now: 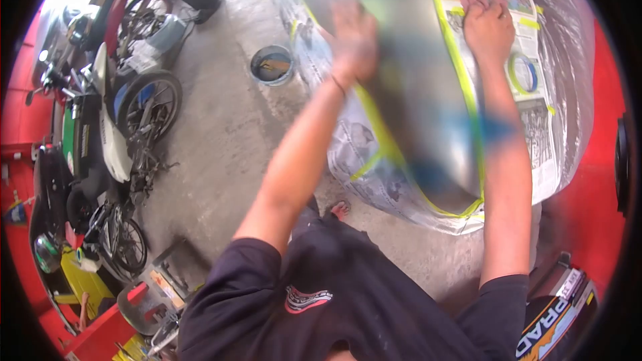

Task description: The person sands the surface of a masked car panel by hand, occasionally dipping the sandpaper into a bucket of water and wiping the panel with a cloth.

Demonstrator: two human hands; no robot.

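Observation:
A glossy grey panel (428, 73) is edged with yellow-green masking tape (461, 73), with newspaper (540, 127) and clear plastic sheeting (568, 60) around it. My left hand (354, 37) lies on the panel's left side, fingers stretched forward. Motion blurs it, and I see nothing in it. On the newspaper strip right of the panel rests my right hand (488, 23), its fingers slightly bent and touching the paper. Just below that hand a roll of tape (523, 73) lies on the newspaper.
A round bucket (272, 65) holding liquid and something brownish stands on the concrete floor (221, 134) to the left. Several motorcycles (110, 127) line the left side. A red wall (598, 140) bounds the right, and a box with printed lettering (555, 321) sits at lower right.

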